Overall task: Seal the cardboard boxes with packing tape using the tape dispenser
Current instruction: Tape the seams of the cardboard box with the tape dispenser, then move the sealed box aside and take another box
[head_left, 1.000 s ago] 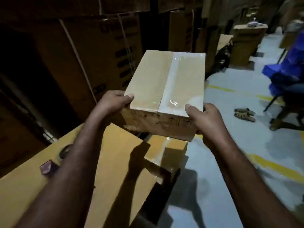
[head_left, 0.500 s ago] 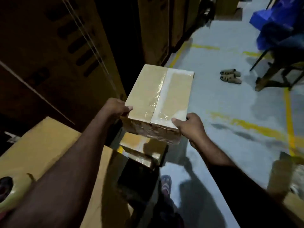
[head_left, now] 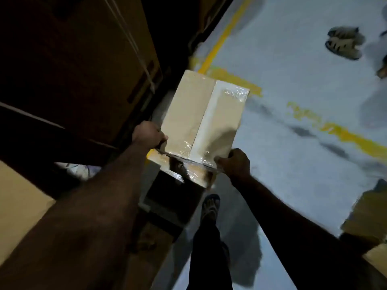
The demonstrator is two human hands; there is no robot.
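Head view, looking steeply down in dim warehouse light. Nearest us, two bare forearms reach forward from the bottom corners. Between them a dark trouser leg ends in a sandalled foot (head_left: 210,206) on the pale floor (head_left: 293,91). A tan cardboard surface (head_left: 18,206) fills the lower left.

Just beyond, we see the left hand (head_left: 147,135) and right hand (head_left: 235,164) holding a sealed cardboard box (head_left: 186,114) by its two near corners. A strip of clear packing tape (head_left: 206,122) runs down its top seam. A second box (head_left: 196,174) shows under its near edge; we cannot tell whether the two touch. No tape dispenser is in sight.

We judge the step to be setting this finished box onto the one below. To do it well, keep it level, square its edges over the lower box, and let go only once it rests fully. Avoid dragging thumbs across the tape.

The left fingers (head_left: 162,139) curl round the near left corner, thumb tip on the top face. The right fingers (head_left: 219,159) wrap the near right corner in the same way. Both grips are closed tight on the box.

Farther off, yellow floor lines (head_left: 226,34) cross the concrete and a pair of sandals (head_left: 343,42) lies at upper right. Tall dark cartons (head_left: 73,59) stand at left.
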